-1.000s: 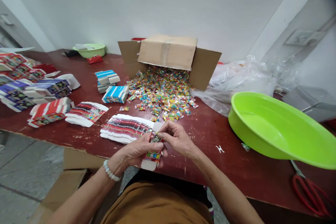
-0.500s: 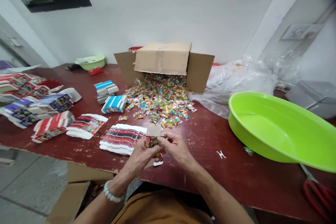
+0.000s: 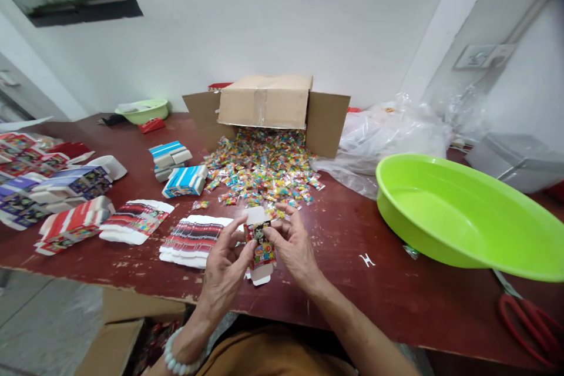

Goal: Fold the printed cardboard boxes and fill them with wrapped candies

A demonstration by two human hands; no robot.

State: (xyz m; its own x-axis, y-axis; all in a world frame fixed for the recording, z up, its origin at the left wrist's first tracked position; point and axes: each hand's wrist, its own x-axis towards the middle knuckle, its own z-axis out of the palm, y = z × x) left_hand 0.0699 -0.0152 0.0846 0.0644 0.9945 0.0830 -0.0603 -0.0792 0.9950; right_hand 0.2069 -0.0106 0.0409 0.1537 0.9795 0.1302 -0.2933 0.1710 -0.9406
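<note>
Between both hands is a small printed candy box (image 3: 261, 247), mostly red and dark, with white flaps sticking out at its top and bottom ends. My left hand (image 3: 227, 258) grips its left side, thumb on the printed face. My right hand (image 3: 295, 244) pinches the upper right side with thumb and fingers. Just left of the hands lies a fanned row of flat red printed boxes (image 3: 194, 241). Beyond the hands, wrapped candies (image 3: 268, 173) spill in a heap from a cardboard carton (image 3: 264, 103) lying on its side.
A large green basin (image 3: 462, 217) stands at the right, with red-handled scissors (image 3: 524, 323) below it. Stacks of blue boxes (image 3: 185, 180), red boxes (image 3: 74, 223) and purple boxes (image 3: 66, 185) sit to the left. Clear plastic bags (image 3: 392, 132) lie behind. An open carton (image 3: 110, 346) is below the table edge.
The box has been turned so its printed front faces up, with flaps showing at both ends. My left hand's fingers have shifted up along its side. The view has moved slightly right.
</note>
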